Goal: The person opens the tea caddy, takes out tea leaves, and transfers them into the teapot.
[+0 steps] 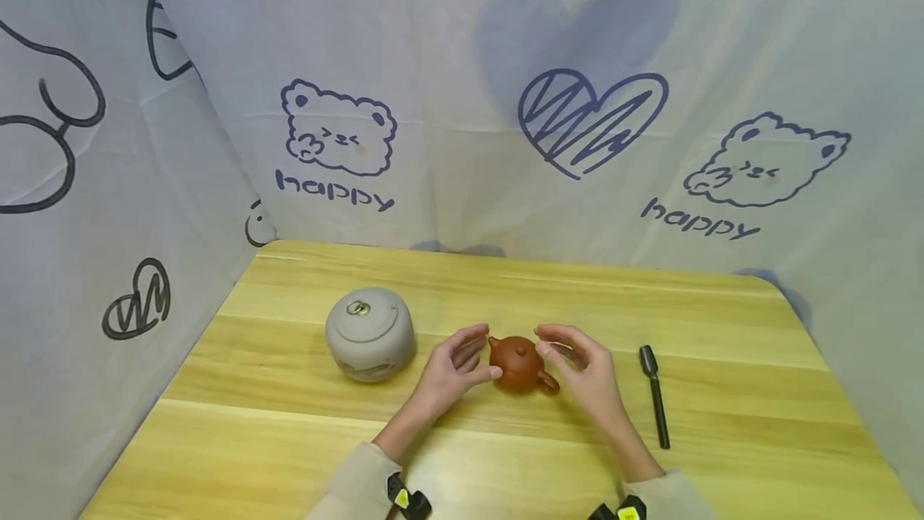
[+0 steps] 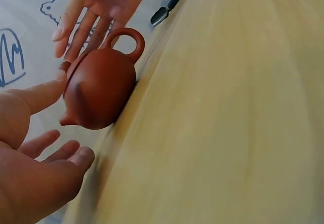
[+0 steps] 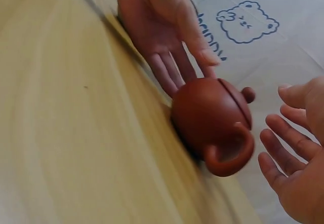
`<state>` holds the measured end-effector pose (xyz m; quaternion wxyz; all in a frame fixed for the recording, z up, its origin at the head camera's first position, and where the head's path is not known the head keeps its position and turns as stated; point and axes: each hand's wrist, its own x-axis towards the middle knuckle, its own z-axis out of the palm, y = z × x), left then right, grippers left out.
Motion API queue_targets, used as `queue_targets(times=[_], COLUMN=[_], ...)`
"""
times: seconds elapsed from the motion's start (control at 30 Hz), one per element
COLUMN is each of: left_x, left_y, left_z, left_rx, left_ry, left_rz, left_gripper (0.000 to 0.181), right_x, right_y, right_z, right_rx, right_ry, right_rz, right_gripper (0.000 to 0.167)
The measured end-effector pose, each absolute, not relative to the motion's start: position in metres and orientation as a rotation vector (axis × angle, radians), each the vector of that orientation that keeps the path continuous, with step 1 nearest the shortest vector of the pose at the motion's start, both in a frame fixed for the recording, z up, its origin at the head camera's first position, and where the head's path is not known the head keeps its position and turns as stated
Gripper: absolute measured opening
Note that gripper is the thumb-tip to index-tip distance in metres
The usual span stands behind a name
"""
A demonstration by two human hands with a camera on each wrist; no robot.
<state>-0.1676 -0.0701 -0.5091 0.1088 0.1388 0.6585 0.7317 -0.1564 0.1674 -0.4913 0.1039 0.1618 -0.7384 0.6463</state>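
Note:
A small reddish-brown clay teapot (image 1: 516,365) with its lid on stands upright on the table, spout toward the back left and loop handle toward the front right. To its left is my left hand (image 1: 453,369), fingers spread and relaxed, the thumb close to the pot's side. On the right, my right hand (image 1: 583,367) reaches beside the pot with loose fingers. The right wrist view shows a gap between the right hand (image 3: 298,148) and the teapot (image 3: 210,117). Whether the left fingers touch the pot (image 2: 101,87) I cannot tell.
A grey lidded jar (image 1: 370,335) with a ring on its lid stands left of the teapot. A dark scoop-ended tool (image 1: 655,396) lies on the right of the wooden table (image 1: 289,456). Printed white cloth (image 1: 447,103) hangs behind and at the sides.

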Motion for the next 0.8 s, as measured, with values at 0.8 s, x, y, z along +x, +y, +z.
queue_targets(times=[0.8], left_x=[-0.173], left_y=[-0.065], left_z=[-0.518], left_rx=[0.292], left_ry=[1.876], left_rz=[2.161], left_gripper=[0.050], right_x=[-0.157], right_y=[0.143], right_z=[-0.508], right_rx=[0.436], right_ry=[-2.192], right_rz=[1.948], right_gripper=[0.023])
